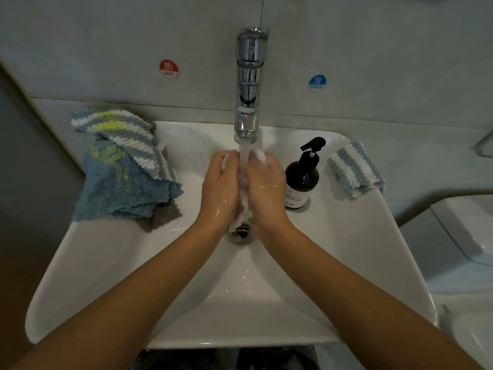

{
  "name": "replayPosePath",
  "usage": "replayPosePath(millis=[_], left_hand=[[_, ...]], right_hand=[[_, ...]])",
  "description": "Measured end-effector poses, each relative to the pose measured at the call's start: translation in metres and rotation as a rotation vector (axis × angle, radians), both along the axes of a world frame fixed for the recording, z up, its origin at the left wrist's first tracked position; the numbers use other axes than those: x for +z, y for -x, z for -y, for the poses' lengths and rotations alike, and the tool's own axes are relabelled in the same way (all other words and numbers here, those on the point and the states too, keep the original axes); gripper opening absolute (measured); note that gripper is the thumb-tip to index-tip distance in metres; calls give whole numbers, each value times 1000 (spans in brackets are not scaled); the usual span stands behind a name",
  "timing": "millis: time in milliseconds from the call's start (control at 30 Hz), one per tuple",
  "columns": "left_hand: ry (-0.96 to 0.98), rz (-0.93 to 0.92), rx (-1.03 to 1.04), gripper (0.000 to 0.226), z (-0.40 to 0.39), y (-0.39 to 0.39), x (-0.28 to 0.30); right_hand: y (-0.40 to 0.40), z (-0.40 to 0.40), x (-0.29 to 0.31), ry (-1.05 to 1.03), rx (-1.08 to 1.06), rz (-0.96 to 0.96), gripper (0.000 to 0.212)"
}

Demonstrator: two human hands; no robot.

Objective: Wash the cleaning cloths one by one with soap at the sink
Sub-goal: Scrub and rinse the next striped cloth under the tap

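Observation:
A white cloth (243, 206) is bunched between my two wet hands over the white sink (106, 263), right under the running water from the chrome tap (249, 84). My left hand (220, 186) grips the cloth from the left and my right hand (265, 186) grips it from the right; bits of cloth stick out above the fingers. A pile of blue, grey and striped cloths (122, 166) lies on the sink's left rim. One folded blue-and-white striped cloth (354, 168) lies on the right rim. A dark soap pump bottle (302, 177) stands just right of my right hand.
The drain (240, 233) sits below my wrists. Red HOT (169, 68) and blue COLD (317, 83) stickers are on the wall behind the tap. A white toilet (464, 236) stands to the right of the sink.

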State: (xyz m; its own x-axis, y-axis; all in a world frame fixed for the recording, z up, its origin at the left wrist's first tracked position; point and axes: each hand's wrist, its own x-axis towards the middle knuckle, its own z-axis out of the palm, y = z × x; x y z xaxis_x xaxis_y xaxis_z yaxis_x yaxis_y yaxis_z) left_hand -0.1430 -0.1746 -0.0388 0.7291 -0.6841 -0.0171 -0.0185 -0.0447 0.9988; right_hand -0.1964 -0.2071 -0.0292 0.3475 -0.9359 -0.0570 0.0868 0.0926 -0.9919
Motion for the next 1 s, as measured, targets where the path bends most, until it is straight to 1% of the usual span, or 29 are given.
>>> replayPosePath(millis=[67, 100, 167, 200, 233, 333, 433, 467, 533, 567, 600, 667, 767, 833, 900, 1000], left_hand=[[-95, 25, -79, 32, 2, 3, 1], [-112, 13, -105, 39, 2, 5, 2], [-113, -103, -152, 47, 0, 11, 9], [-110, -139, -160, 48, -2, 13, 12], [-114, -136, -152, 49, -2, 14, 13], [-99, -73, -67, 44, -3, 12, 12], [-20, -52, -2, 25, -5, 4, 8], [3, -36, 9, 18, -6, 3, 7], [41, 11, 13, 9, -7, 3, 6], [62, 29, 6, 10, -7, 4, 6], [79, 38, -8, 16, -7, 6, 6], [99, 70, -20, 29, -7, 9, 6], [78, 217, 12, 30, -7, 10, 7], [47, 217, 27, 32, -7, 8, 5], [-18, 214, 43, 38, -6, 3, 3], [-150, 307, 34, 45, -2, 0, 4]], right_hand=[[2, 4, 2, 25, -30, 15, 9], [2, 6, 2, 36, -42, 25, 9], [2, 7, 3, 49, -65, 41, 14], [3, 7, 4, 40, -73, 59, 14], [3, 7, 5, 23, -72, 80, 13], [7, 9, 6, -45, -24, 130, 11], [9, 9, 8, -96, 0, 137, 9], [9, 8, 8, -105, 2, 115, 11], [6, 4, 6, -96, -2, 75, 23], [4, 2, 4, -85, -9, 58, 29], [3, 1, 3, -72, -17, 39, 31], [3, 2, 1, -28, -32, -1, 29], [6, 2, 3, 125, -27, -33, 21], [6, 1, 2, 194, -17, -66, 19], [2, 3, 1, 155, -16, -97, 25], [-2, 8, -2, 59, -27, -157, 28]])
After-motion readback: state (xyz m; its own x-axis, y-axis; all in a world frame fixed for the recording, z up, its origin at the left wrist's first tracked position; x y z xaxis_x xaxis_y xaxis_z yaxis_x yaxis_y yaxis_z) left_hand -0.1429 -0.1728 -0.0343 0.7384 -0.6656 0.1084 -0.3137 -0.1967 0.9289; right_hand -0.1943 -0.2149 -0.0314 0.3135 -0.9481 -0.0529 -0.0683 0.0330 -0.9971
